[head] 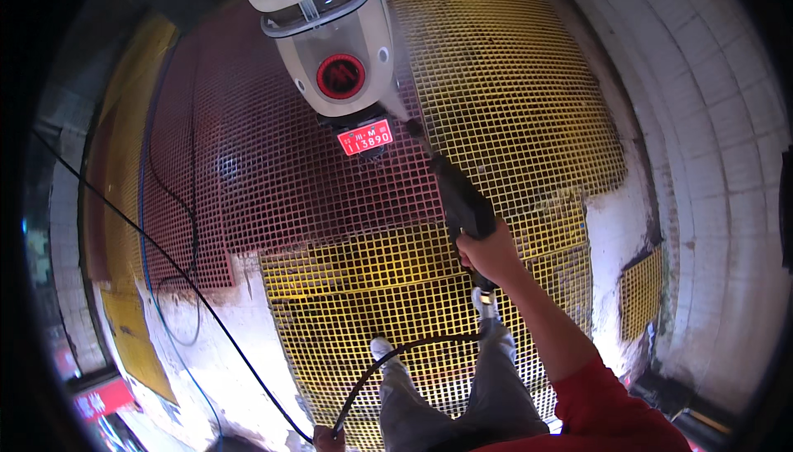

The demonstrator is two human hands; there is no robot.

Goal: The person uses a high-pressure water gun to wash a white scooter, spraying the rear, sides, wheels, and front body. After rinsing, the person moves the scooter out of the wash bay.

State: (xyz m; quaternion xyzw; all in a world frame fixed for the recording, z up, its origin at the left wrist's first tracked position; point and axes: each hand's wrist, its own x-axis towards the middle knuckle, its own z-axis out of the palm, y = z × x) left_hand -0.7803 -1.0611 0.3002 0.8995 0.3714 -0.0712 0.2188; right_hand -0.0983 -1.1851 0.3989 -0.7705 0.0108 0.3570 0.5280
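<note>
My right hand (489,254) is closed around the grip of a black pressure-washer gun (468,204), right of centre. Its nozzle (414,127) points up and left, and a spray of water leaves it towards the rear of a white scooter (334,62). A red licence plate (365,137) hangs below the scooter's round red rear lamp (341,76). At the bottom edge, my left hand (328,438) holds the black hose (372,368), which curves up to the gun's lower end. The scooter's front is hidden beyond its seat and backrest.
Yellow floor grating (365,266) lies under my feet and along the right; dark red grating (266,161) lies under the scooter. A black hose (192,285) stretches diagonally on the left, near a thin blue hose (148,266). A tiled wall (700,111) rises at the right.
</note>
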